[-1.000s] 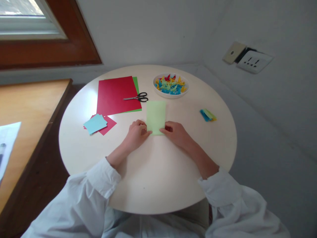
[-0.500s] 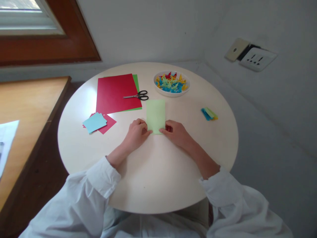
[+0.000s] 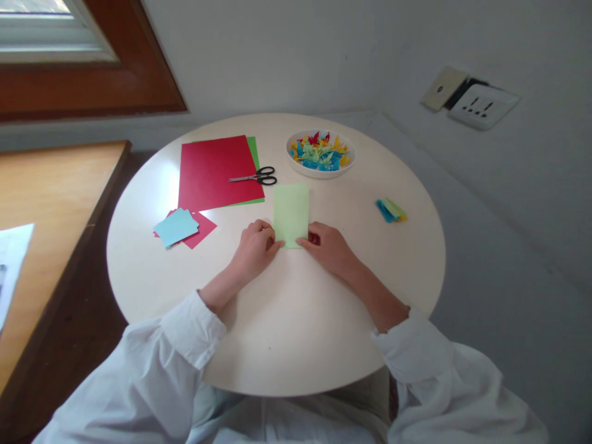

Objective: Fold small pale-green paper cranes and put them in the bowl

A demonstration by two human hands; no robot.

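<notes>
A pale green rectangle of paper lies in the middle of the round table, its long side pointing away from me. My left hand pinches its near left corner, thumb on top and the other fingers curled. At the near right corner my right hand grips the paper the same way. Just beyond the paper's far edge are scissors with black handles, partly resting on a red sheet.
Under the red sheet shows a green sheet. Light blue paper pieces lie over red ones at left. A white bowl of small folded paper shapes stands at the back. Several folded papers lie at right on the white table.
Hardly anything differs: both hands keep hold of the green paper's near corners. The whole view has shifted very slightly.
</notes>
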